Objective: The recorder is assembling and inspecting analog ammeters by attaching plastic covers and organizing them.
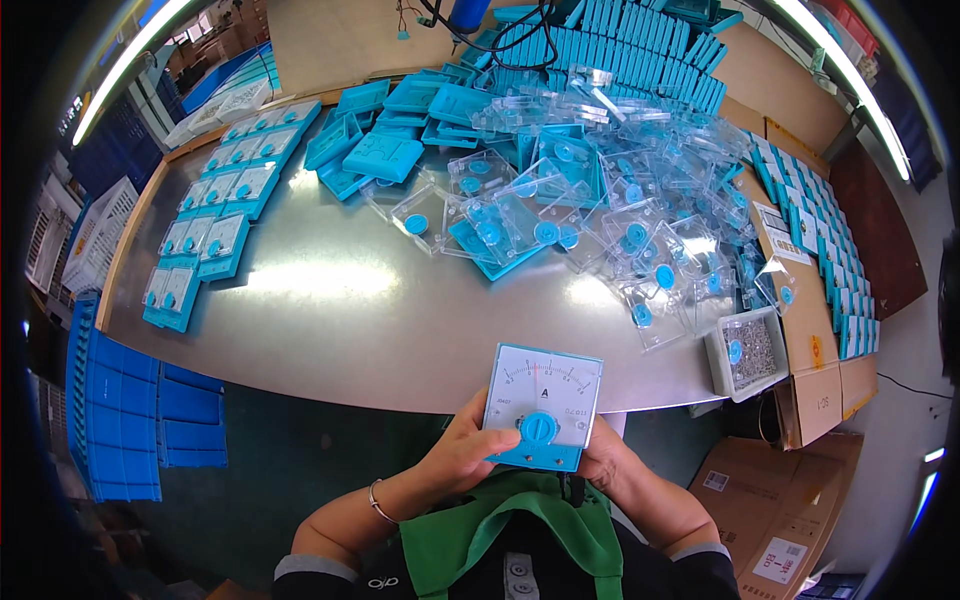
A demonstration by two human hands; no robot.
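Close to my body, just off the table's near edge, I hold an analog meter point(565, 400) with its dial toward me. It has a white scale face, a thin needle near the left part of the scale, a round blue knob point(538, 428) and a blue lower edge with small terminals. My left hand point(462, 447) grips its left side, the thumb lying on the front beside the knob. At the lower right side, my right hand point(602, 452) is closed on the meter; its fingers are partly hidden behind the case.
Clear plastic covers point(640, 240) with blue knobs lie heaped mid-right. Blue cases point(385, 158) are piled and stacked behind. Rows of meters stand at left point(220, 237) and on cardboard at right point(835, 250). A white tray point(716, 362) of small metal parts sits at the near right edge.
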